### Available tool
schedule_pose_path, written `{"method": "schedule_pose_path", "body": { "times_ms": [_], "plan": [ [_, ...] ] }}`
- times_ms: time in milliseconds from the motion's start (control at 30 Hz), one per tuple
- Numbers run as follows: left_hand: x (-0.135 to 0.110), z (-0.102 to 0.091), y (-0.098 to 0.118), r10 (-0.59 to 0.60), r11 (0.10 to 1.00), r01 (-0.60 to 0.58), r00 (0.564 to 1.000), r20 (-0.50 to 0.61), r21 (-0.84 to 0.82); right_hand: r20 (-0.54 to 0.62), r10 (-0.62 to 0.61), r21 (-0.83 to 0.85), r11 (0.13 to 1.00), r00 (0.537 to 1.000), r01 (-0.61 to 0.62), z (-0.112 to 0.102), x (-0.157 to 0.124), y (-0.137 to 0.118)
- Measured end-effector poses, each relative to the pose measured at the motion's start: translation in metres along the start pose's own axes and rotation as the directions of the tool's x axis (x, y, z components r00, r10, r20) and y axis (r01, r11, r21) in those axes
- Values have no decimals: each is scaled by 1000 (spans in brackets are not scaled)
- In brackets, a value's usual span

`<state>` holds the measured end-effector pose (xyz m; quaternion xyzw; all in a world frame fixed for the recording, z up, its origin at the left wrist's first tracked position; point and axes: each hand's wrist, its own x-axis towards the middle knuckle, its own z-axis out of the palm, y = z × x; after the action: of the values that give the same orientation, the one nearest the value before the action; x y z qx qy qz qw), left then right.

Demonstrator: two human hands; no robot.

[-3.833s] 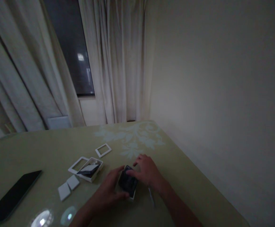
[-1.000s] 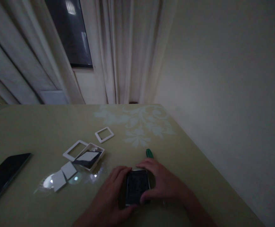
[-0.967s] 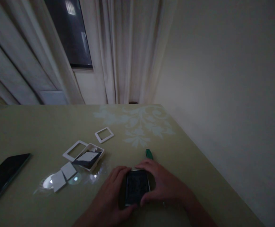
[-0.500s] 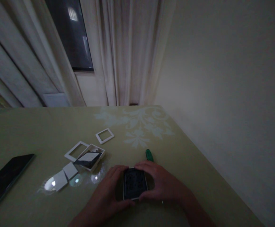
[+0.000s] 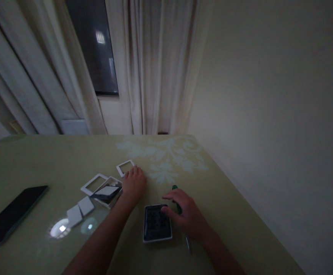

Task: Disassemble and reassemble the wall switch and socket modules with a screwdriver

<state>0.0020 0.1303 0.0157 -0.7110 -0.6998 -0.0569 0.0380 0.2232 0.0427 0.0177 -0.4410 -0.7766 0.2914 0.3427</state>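
Note:
My left hand point(image 5: 134, 183) reaches forward over the table, its fingers extended at the right edge of a small white square frame point(image 5: 120, 169). Whether the fingertips press on the frame, I cannot tell. My right hand point(image 5: 185, 210) is open, thumb and fingers apart, beside a square switch-like module point(image 5: 157, 225) with a dark back and white rim. That module lies flat on the table. Under my right hand lies a screwdriver with a green handle point(image 5: 174, 187); its metal shaft point(image 5: 188, 244) shows below the palm.
Left of my left forearm are a white box point(image 5: 117, 181) with a dark-edged white piece tilted in it, a larger white frame point(image 5: 84, 189) and two white square plates point(image 5: 85, 206). A dark phone-like slab point(image 5: 14, 214) lies far left. A wall point(image 5: 269, 114) borders the table's right side.
Both hands have let go of the dark module, which now lies on the table. My left hand has moved forward to the small frame; my right hand has opened beside the module, over the screwdriver.

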Motion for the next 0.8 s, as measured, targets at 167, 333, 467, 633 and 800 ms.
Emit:
{"method": "schedule_pose_path", "body": {
  "times_ms": [167,333,467,633,800],
  "plan": [
    [-1,7,6,-48,994,43,998,49,105,-43,-19,5,1000,999,19,1,0,-2],
    [-2,4,9,-44,986,36,998,49,162,-29,-47,-4,999,998,47,2,0,-3],
    [0,5,13,-52,984,41,997,58,175,-30,-59,-26,998,998,59,3,-2,-2],
    [-5,3,20,-44,985,28,995,92,171,-32,-49,-29,998,998,48,3,-2,-3],
    [-6,2,19,-16,991,-4,989,147,130,-38,-48,-38,998,998,46,4,0,0]
  ]
}}
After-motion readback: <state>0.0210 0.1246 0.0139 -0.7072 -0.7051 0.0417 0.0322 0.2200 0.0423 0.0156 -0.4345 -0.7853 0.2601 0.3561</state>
